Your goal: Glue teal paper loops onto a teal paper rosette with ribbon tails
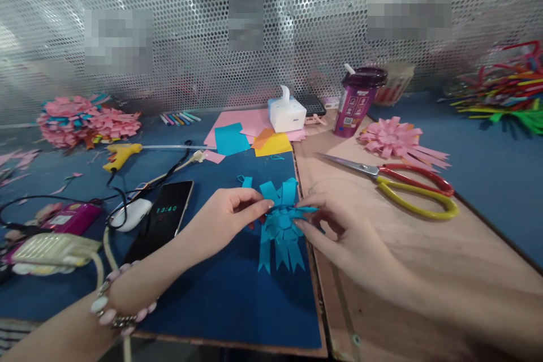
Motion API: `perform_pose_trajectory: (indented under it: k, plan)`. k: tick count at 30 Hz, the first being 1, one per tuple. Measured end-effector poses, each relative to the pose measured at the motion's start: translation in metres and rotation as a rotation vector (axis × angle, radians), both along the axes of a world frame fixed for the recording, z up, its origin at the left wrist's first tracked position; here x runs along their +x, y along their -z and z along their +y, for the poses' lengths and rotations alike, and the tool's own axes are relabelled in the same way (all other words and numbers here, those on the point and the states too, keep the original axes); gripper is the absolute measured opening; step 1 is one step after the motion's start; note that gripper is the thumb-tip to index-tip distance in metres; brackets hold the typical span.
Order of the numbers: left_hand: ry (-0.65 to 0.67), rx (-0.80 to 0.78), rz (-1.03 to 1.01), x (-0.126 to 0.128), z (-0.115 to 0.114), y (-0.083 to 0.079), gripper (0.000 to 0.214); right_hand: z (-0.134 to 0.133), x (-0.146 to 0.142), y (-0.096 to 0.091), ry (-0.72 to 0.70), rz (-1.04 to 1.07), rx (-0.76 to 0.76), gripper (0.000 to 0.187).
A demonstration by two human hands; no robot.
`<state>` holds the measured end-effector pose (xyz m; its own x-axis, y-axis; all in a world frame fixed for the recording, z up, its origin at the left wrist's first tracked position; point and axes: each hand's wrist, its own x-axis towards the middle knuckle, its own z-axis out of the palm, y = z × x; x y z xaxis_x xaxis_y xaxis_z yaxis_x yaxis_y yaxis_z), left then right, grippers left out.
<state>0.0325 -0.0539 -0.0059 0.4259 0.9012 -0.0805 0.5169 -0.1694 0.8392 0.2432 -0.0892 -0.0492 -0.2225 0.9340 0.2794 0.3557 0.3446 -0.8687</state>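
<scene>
Between my two hands is a blue paper flower (283, 226) with layered petals and notched ribbon-like tails hanging toward me. My left hand (237, 212), with a beaded bracelet at the wrist, pinches the flower's left edge between thumb and fingers. On the other side my right hand (335, 226) has thumb and forefinger closed on a petal at the flower's upper right. A small scrap of blue paper (246, 182) lies just beyond my left fingers. Large scissors (382, 172) with one red and one yellow handle rest to the right, apart from my hand.
Left of my hands lie a phone (169, 209), a white mouse-like device (132, 215), cables and a yellow glue gun (121, 155). Farther back are coloured paper sheets (231, 138), a tissue pack (287, 114) and a purple cup (354, 104). A pink paper flower (392, 137) sits behind the scissors.
</scene>
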Motion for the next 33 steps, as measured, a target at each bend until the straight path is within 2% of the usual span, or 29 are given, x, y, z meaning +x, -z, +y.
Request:
perform_pose_trajectory:
  k: [5, 10, 18, 33]
  plan:
    - [-0.017, -0.017, 0.017, 0.001, -0.002, -0.001, 0.037, 0.001, 0.0, 0.003, 0.013, 0.048, -0.008, 0.017]
    - [0.061, -0.099, -0.11, 0.003, -0.003, 0.004, 0.033, 0.001, -0.001, 0.008, 0.009, 0.087, -0.021, 0.016]
    - [0.061, -0.056, -0.06, 0.004, -0.005, 0.01, 0.024, -0.001, -0.001, 0.008, -0.008, 0.128, -0.058, 0.017]
    - [0.011, -0.052, -0.034, 0.004, -0.006, 0.014, 0.028, -0.002, -0.002, 0.008, -0.015, 0.149, -0.024, 0.017]
